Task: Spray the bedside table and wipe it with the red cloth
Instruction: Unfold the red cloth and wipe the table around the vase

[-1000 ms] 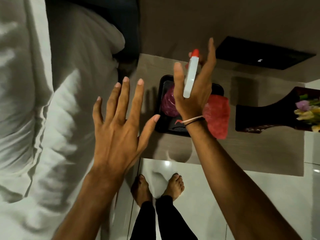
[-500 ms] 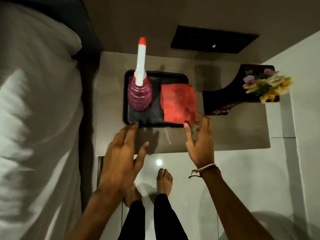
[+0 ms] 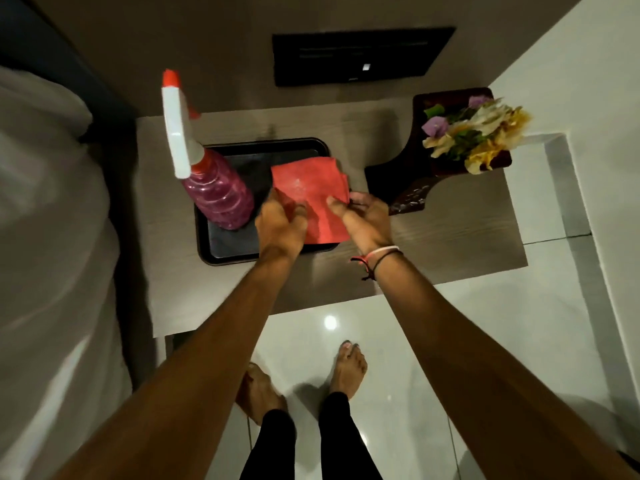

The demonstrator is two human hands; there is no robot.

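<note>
The red cloth lies folded over the right half of a black tray on the bedside table. My left hand grips the cloth's left edge. My right hand pinches its right edge between thumb and fingers. A spray bottle with pink liquid, a white head and a red nozzle stands upright on the tray's left half, just left of my left hand.
A dark wooden holder with flowers stands at the table's back right. A black wall panel hangs behind the table. The white bed borders the table on the left. My bare feet stand on glossy floor tiles.
Both hands moved forward from the table's front edge onto the tray and took hold of the red cloth. The spray bottle stays standing on the tray.
</note>
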